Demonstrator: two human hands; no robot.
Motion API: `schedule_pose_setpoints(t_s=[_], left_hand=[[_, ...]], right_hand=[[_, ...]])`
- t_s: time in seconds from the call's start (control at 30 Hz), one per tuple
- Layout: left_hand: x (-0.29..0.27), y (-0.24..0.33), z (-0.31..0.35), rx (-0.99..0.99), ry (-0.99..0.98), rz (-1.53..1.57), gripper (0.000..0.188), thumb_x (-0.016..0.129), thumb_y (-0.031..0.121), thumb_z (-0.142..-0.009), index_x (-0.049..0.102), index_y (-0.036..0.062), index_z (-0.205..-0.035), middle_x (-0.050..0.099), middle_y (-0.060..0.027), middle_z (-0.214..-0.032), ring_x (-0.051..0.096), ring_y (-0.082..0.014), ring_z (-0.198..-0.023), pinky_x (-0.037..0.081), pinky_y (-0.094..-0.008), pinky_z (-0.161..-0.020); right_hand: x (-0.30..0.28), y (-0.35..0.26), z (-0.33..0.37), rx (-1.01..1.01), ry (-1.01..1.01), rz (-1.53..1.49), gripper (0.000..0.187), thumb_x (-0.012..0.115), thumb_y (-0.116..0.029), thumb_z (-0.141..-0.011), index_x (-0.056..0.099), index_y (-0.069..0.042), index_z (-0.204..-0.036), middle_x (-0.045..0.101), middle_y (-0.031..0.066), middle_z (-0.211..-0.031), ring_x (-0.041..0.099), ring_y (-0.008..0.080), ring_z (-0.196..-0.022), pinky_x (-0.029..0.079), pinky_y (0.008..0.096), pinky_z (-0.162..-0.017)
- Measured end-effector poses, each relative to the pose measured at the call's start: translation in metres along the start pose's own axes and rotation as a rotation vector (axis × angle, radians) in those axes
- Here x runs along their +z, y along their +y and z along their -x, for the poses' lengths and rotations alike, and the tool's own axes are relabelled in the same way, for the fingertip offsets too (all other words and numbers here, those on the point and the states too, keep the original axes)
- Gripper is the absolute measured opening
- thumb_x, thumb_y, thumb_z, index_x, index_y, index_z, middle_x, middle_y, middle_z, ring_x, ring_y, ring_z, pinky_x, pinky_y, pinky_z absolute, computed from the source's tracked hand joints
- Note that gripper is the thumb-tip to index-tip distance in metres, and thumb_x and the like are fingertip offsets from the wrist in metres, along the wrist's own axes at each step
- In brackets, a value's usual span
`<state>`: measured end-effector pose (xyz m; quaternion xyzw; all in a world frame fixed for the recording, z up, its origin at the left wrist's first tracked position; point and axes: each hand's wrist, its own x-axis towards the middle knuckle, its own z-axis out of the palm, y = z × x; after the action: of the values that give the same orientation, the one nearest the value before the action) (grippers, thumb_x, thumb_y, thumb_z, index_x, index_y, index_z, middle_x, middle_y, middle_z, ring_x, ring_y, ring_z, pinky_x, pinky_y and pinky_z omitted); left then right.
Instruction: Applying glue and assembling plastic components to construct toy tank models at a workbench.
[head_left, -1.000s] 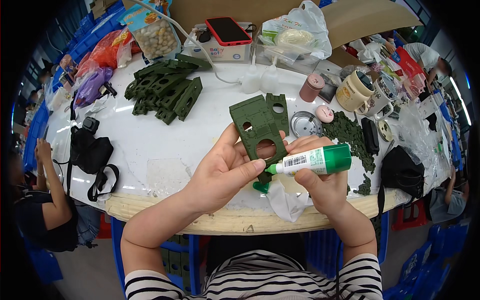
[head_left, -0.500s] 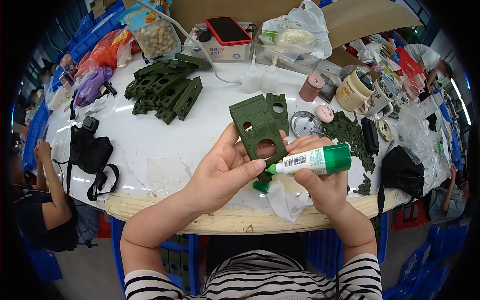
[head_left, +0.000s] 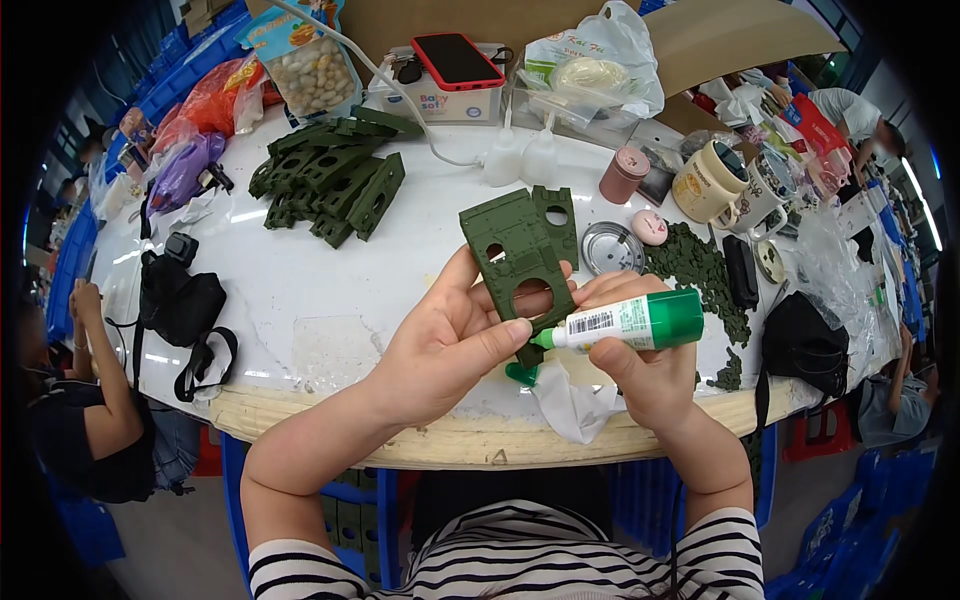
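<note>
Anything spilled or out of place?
Possibly: small green parts lie loose in a heap on the right, a few straggling toward the table's wooden edge. That looks spilled, but may be deliberate.

The dark green molded plastic model hull stands tilted in the left hand, its large round opening below a smaller hole. The white squeeze bottle with a green base lies nearly level in the right hand, nozzle pointing left at the hull's lower end.
</note>
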<state>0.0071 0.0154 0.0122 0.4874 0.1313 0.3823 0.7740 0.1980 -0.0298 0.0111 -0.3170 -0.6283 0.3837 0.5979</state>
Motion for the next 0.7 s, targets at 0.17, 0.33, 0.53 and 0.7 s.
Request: schedule_pose_setpoints(t_s=[0.17, 0.33, 0.53, 0.7], left_hand=[[0.0003, 0.0000, 0.0005, -0.002, 0.004, 0.005, 0.064, 0.051, 0.002, -0.089, 0.015, 0.0082, -0.142, 0.038, -0.0227, -0.138, 0.040, -0.0317, -0.128, 0.034, -0.0463, -0.105], [0.0001, -0.0005, -0.0001, 0.005, 0.003, 0.004, 0.064, 0.051, 0.002, -0.089, 0.015, 0.0081, -0.142, 0.038, -0.0226, -0.138, 0.041, -0.0313, -0.128, 0.036, -0.0459, -0.104], [0.0015, 0.0025, 0.0001, -0.029, 0.021, 0.044, 0.064, 0.052, 0.005, -0.089, 0.016, 0.0086, -0.142, 0.039, -0.0225, -0.137, 0.041, -0.0311, -0.127, 0.039, -0.0451, -0.102], [0.0026, 0.0038, -0.0007, -0.030, 0.032, 0.075, 0.064, 0.053, 0.007, -0.089, 0.018, 0.0086, -0.141, 0.039, -0.0227, -0.137, 0.042, -0.0314, -0.127, 0.039, -0.0451, -0.102]], right_hand=[[0.0007, 0.0001, -0.0002, -0.005, 0.001, -0.013, 0.024, 0.073, -0.007, -0.078, 0.062, 0.000, -0.098, 0.062, 0.0107, -0.098, 0.059, 0.0228, -0.096, 0.045, 0.0404, -0.090], [-0.0003, 0.0000, 0.0005, 0.025, -0.001, -0.034, 0.024, 0.072, -0.007, -0.078, 0.061, 0.000, -0.099, 0.061, 0.0106, -0.099, 0.058, 0.0217, -0.097, 0.045, 0.0388, -0.091], [-0.0006, 0.0000, 0.0020, 0.120, 0.004, -0.205, 0.026, 0.072, -0.008, -0.079, 0.060, 0.001, -0.101, 0.059, 0.0112, -0.105, 0.056, 0.0211, -0.101, 0.044, 0.0365, -0.091], [-0.0035, 0.0038, 0.0018, 0.033, -0.047, -0.086, 0.027, 0.072, -0.008, -0.078, 0.060, 0.001, -0.101, 0.059, 0.0114, -0.105, 0.054, 0.0216, -0.104, 0.042, 0.0371, -0.093]])
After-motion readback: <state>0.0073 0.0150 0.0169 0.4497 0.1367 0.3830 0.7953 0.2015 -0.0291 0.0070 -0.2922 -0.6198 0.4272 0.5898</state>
